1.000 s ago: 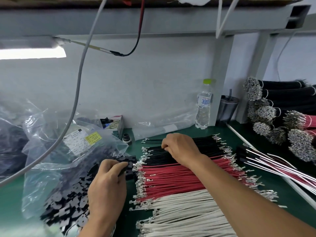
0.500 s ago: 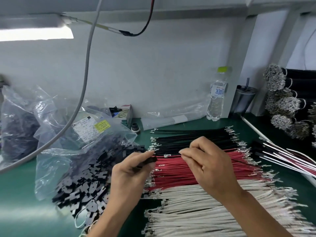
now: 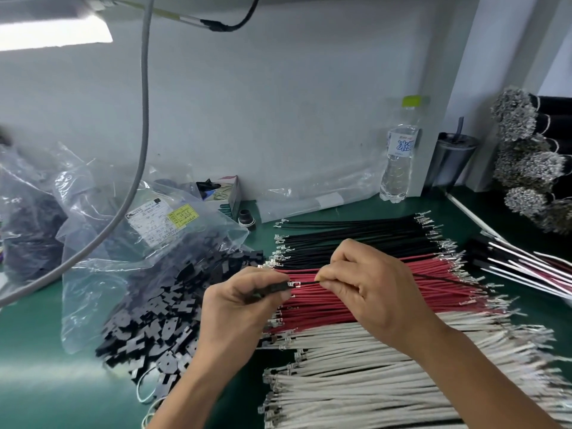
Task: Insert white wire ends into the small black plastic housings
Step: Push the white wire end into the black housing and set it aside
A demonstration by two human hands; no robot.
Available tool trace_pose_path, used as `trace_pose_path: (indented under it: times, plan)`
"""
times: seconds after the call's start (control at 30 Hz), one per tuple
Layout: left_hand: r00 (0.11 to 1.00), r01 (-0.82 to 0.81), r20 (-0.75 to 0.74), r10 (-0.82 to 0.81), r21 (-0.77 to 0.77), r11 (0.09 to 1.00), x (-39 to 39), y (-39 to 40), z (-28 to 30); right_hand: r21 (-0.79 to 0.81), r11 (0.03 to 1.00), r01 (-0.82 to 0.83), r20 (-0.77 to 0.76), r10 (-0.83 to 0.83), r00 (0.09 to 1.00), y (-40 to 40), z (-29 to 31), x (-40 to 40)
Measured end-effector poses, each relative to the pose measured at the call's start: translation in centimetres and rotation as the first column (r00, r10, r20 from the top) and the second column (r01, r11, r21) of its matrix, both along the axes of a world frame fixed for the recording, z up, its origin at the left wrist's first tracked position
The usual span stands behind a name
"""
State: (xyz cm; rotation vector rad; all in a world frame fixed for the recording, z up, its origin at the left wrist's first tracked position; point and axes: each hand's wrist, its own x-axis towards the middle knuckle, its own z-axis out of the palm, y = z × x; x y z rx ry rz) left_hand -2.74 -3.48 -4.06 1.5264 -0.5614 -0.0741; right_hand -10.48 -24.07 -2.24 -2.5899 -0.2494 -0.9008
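Nearest the front edge of the green bench [image 3: 46, 397], a row of white wires [image 3: 387, 382] lies side by side, metal terminals pointing left. The left hand [image 3: 238, 314] pinches a small black plastic housing [image 3: 274, 289] between thumb and curled fingers. The right hand [image 3: 368, 289] pinches a single black wire [image 3: 448, 278] near its left end, thumb and forefinger closed on it; the wire's metal terminal [image 3: 294, 284] sits just beside the housing opening. Whether the terminal has entered the housing cannot be told. Both hands hover above a row of red wires [image 3: 325, 311], which lies directly behind the white row. Left of the hands, a heap of loose black housings [image 3: 161, 329] spills from a clear plastic bag [image 3: 130, 243]. Behind the red row lies a row of black wires [image 3: 356, 236]. Near the back edge stand a water bottle [image 3: 399, 162] and a dark tumbler [image 3: 452, 162]. Bundled wires [image 3: 526, 162] are stacked at the right edge.
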Motion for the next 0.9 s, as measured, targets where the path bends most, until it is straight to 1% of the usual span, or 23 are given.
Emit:
trace_pose_path:
  times: [0.07, 0.13, 0.23, 0.33, 0.47, 0.53, 0.6, 0.7, 0.73, 0.77, 0.83, 0.87, 0.9]
  plan:
    - [1.000, 0.022, 0.002, -0.022, 0.009, 1.000, 0.1, 0.1, 0.1, 0.073, 0.997, -0.018, -0.063, 0.022, 0.998, -0.1, 0.0, -0.1]
    - [0.999, 0.035, 0.029, -0.036, 0.047, 0.998, 0.2, 0.1, 0.1, 0.108, 0.994, -0.023, -0.111, 0.035, 0.993, -0.2, -0.1, -0.2]
    - [0.996, 0.038, 0.074, -0.046, 0.109, 0.993, 0.3, 0.2, 0.0, 0.060, 0.998, -0.016, -0.142, 0.024, 0.990, -0.2, 0.0, -0.3]
    - [0.996, 0.049, 0.066, -0.057, 0.118, 0.992, 0.3, 0.2, 0.1, 0.047, 0.999, -0.016, -0.151, 0.023, 0.988, -0.5, 0.4, -0.4]
    - [0.993, 0.109, 0.026, -0.113, 0.104, 0.989, 0.2, 0.3, 0.1, 0.189, 0.982, -0.026, -0.193, 0.063, 0.979, -0.5, 0.2, -0.4]
    - [0.995, 0.091, 0.033, -0.095, 0.110, 0.990, 0.2, 0.3, -0.1, 0.211, 0.977, -0.015, -0.204, 0.059, 0.977, -0.4, -0.2, -0.4]
    - [0.995, 0.028, 0.088, -0.042, 0.146, 0.989, 0.0, 0.1, -0.1, 0.178, 0.984, 0.003, -0.191, 0.032, 0.981, -0.1, -0.4, -0.4]
    - [0.967, -0.104, 0.251, 0.037, 0.259, 0.960, -0.2, 0.0, -0.3, 0.051, 0.998, 0.022, -0.155, -0.014, 0.988, 0.9, -0.5, -0.3]
    - [0.960, -0.124, 0.278, 0.045, 0.273, 0.954, -0.2, 0.0, -0.4, 0.024, 0.999, 0.028, -0.141, -0.024, 0.990, 1.1, -0.5, -0.2]
    - [0.962, -0.120, 0.269, 0.048, 0.257, 0.959, 0.0, 0.1, -0.5, 0.036, 0.999, 0.031, -0.129, -0.026, 0.991, 1.2, -0.6, -0.1]
    - [0.983, -0.069, 0.181, 0.034, 0.190, 0.979, 0.2, 0.3, -0.3, 0.125, 0.992, 0.033, -0.125, -0.017, 0.992, 1.1, -0.7, 0.0]
    - [0.987, -0.056, 0.160, 0.027, 0.179, 0.982, 0.2, 0.3, -0.2, 0.157, 0.987, 0.027, -0.130, -0.007, 0.992, 1.0, -0.8, -0.1]
    - [0.985, -0.059, 0.170, 0.025, 0.194, 0.979, 0.2, 0.3, -0.3, 0.167, 0.986, 0.023, -0.139, 0.000, 0.990, 1.1, -0.9, -0.1]
